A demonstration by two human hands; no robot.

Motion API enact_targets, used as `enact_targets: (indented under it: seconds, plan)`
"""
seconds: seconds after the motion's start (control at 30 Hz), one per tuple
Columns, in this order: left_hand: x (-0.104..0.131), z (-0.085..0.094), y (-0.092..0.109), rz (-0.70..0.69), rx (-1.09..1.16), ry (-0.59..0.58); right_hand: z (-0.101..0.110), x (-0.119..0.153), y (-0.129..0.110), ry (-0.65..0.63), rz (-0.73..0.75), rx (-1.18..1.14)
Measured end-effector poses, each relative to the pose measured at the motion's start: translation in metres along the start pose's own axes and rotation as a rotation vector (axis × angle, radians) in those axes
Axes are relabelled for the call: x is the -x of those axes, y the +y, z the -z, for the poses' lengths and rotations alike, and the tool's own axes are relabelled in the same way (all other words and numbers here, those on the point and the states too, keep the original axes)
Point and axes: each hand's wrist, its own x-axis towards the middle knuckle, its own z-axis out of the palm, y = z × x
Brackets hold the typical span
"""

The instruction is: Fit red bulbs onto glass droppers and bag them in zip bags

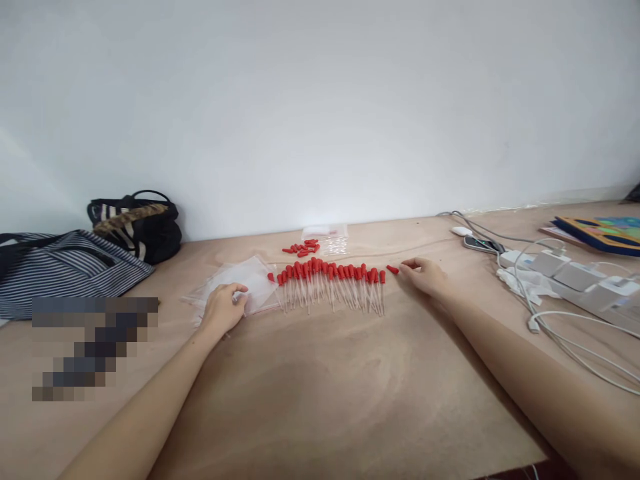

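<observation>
My left hand (226, 307) rests on the left part of a stack of clear plastic bags (257, 280), its fingers curled, thumb and forefinger apart, nothing seen between them. My right hand (420, 273) is closed at the fingertips, which touch the end of a loose red rubber bulb (393, 269). Between the hands lies a row of glass droppers (333, 287) with red bulbs at their far ends. One more red bulb (271, 277) lies at the bags' right edge. Behind the row are several loose red bulbs (303, 249).
A clear bag of thin tubes (334, 240) lies near the wall. Striped (75, 267) and black bags (160, 230) stand left. Chargers (575, 273), white cables (565, 340) and a blue-orange board (600, 233) occupy the right of the wooden table (320, 400).
</observation>
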Motion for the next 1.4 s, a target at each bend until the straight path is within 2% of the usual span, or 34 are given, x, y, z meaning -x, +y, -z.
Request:
enact_targets:
  seconds: [0.1, 0.27, 0.37, 0.47, 0.57, 0.63, 0.7, 0.8, 0.93, 1.4]
  plan:
    - [-0.002, 0.001, -0.006, 0.066, 0.025, 0.001, -0.008, -0.002, -0.004, -0.022, 0.038, 0.041]
    - [-0.002, -0.004, -0.01, 0.052, 0.026, 0.006, -0.016, -0.004, -0.01, -0.043, 0.114, 0.127]
    - [-0.003, -0.004, -0.007, 0.062, 0.021, 0.007, -0.015, -0.002, -0.011, 0.019, 0.114, 0.12]
    - [-0.003, 0.002, 0.001, 0.047, 0.037, 0.038, -0.011, 0.006, -0.015, 0.085, 0.156, -0.028]
    - [0.005, 0.008, 0.019, -0.094, 0.117, 0.112, -0.007, 0.026, -0.026, 0.033, 0.329, -0.238]
    - [0.017, 0.006, 0.036, -0.305, 0.206, 0.156, -0.006, 0.047, -0.037, -0.058, 0.495, -0.305]
    - [0.035, -0.001, 0.057, -0.532, 0.296, 0.187, -0.006, 0.071, -0.05, -0.177, 0.637, -0.277]
    - [0.061, -0.015, 0.086, -0.762, 0.388, 0.15, -0.01, 0.099, -0.066, -0.248, 0.684, -0.199]
    - [0.077, -0.027, 0.103, -0.844, 0.452, 0.144, -0.017, 0.111, -0.075, -0.306, 0.679, -0.19]
    - [0.075, -0.033, 0.101, -0.897, 0.419, 0.187, -0.021, 0.114, -0.083, -0.404, 0.691, -0.285]
